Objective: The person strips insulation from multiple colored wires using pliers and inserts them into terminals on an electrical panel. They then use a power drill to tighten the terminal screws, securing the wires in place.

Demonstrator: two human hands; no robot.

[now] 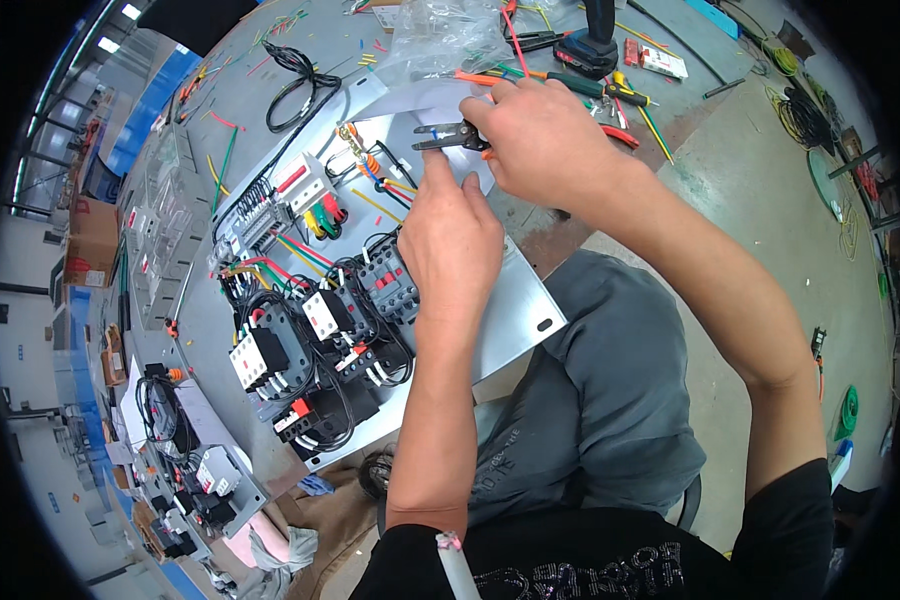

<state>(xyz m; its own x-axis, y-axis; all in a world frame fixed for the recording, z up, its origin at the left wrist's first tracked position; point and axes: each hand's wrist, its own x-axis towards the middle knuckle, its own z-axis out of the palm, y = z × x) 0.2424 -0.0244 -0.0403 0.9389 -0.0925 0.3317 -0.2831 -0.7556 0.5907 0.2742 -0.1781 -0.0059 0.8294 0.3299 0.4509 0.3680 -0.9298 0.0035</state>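
Observation:
My right hand (pixel 545 135) is closed round pliers (pixel 448 136) with dark jaws and a bit of orange on the handle. The jaws point left, parted, and a small blue piece shows between them. Just below the jaws is my left hand (pixel 452 235), its index finger raised against them and its other fingers curled. What it holds, if anything, is hidden. Under my left forearm lies a metal mounting plate (pixel 500 325) carrying contactors (pixel 388 283), black wire bundles and a terminal strip (pixel 260 228). Coloured wires (pixel 395 190) run close to my left hand.
A cordless drill (pixel 587 50) and green-handled screwdriver (pixel 595 88) lie beyond my right hand. Clear plastic bags (pixel 440 40) and a coiled black cable (pixel 300 90) lie farther back. At lower left is another wired assembly (pixel 205 475). My knee (pixel 620 350) is beside the plate.

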